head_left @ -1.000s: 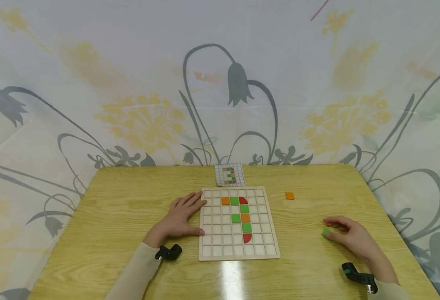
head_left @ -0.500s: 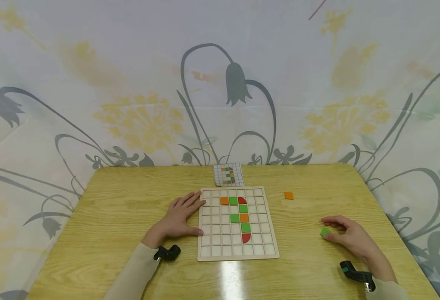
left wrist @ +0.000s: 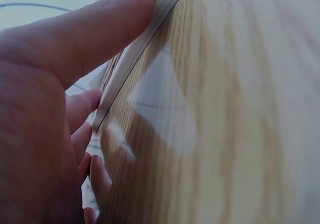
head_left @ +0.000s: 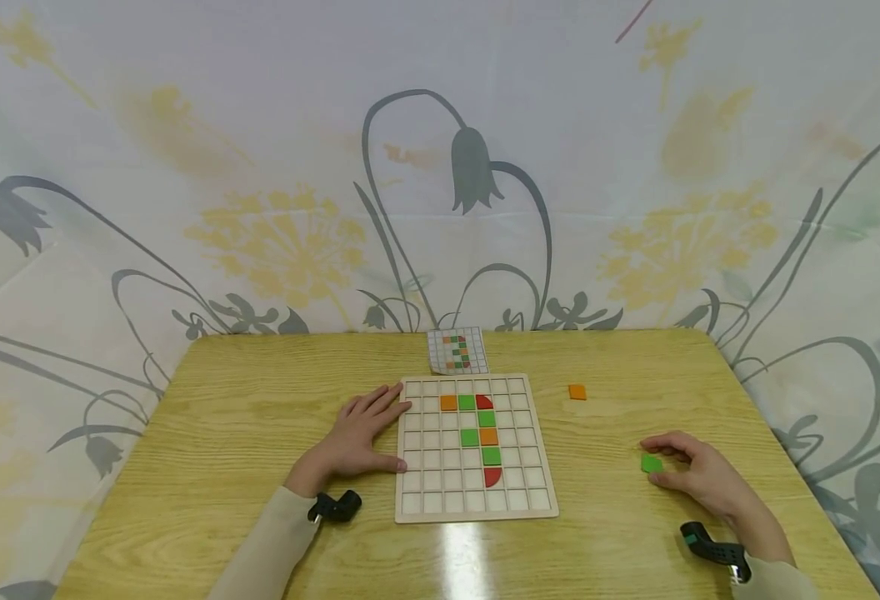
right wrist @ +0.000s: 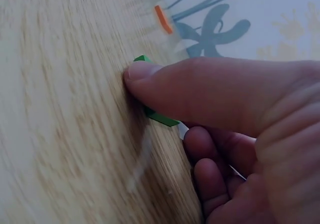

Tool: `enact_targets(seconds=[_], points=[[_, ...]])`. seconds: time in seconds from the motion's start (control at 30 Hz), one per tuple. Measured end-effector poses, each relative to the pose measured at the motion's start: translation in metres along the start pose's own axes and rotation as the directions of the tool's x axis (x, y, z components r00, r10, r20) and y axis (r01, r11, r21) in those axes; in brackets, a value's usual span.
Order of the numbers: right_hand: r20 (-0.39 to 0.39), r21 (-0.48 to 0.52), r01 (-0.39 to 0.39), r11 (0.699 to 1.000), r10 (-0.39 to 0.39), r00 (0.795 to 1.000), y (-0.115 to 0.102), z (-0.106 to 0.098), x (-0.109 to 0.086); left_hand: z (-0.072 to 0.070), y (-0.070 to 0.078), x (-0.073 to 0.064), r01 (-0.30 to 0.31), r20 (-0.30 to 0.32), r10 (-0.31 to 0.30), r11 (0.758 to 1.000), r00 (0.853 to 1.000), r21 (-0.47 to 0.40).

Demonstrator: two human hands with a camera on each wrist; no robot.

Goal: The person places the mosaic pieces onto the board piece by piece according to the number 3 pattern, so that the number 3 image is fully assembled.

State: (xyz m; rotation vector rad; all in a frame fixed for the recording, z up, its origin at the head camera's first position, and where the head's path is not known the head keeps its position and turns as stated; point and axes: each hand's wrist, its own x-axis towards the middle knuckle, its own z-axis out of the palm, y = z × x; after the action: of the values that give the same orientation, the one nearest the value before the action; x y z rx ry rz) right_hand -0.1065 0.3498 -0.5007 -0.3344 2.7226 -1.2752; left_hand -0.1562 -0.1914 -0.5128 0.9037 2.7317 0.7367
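Observation:
My left hand (head_left: 357,433) rests on the left edge of the wooden grid board (head_left: 419,510), fingers spread and thumb at the rim. In the left wrist view, the thumb (left wrist: 110,29) lies along the side of the board. Over to the right, my right hand (head_left: 698,473) holds a green square tile (head_left: 652,463) between thumb and fingers, low at the tabletop. The right wrist view shows the thumb (right wrist: 175,87) covering part of this green tile (right wrist: 162,118). Orange, green and red tiles fill several board cells, including a red rounded tile (head_left: 492,477).
A pattern card (head_left: 458,350) with a coloured figure lies behind the board. One loose orange tile (head_left: 577,392) sits on the wooden table (head_left: 260,367) right of the board. A flower-printed curtain (head_left: 297,167) hangs behind the table.
The green tile has turned slightly and more of it shows between the right thumb and fingers. My left hand stays on the board's edge, and the tiles on the board are unchanged.

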Motion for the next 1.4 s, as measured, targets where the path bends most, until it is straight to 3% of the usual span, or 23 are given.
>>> enact_targets(seconds=[0.67,1.4], points=[[-0.068,-0.084,-0.032,0.996,0.026,0.997,-0.0015,0.0055,-0.0023,-0.0027,0.0056,0.0003,-0.002,-0.002,0.002,1.000,1.000,-0.014],[-0.059,-0.139,-0.122,0.983,0.115,0.992,-0.0087,0.0061,-0.0025,-0.0022,0.0029,-0.0004,-0.003,-0.002,0.003,1.000,1.000,-0.008]])
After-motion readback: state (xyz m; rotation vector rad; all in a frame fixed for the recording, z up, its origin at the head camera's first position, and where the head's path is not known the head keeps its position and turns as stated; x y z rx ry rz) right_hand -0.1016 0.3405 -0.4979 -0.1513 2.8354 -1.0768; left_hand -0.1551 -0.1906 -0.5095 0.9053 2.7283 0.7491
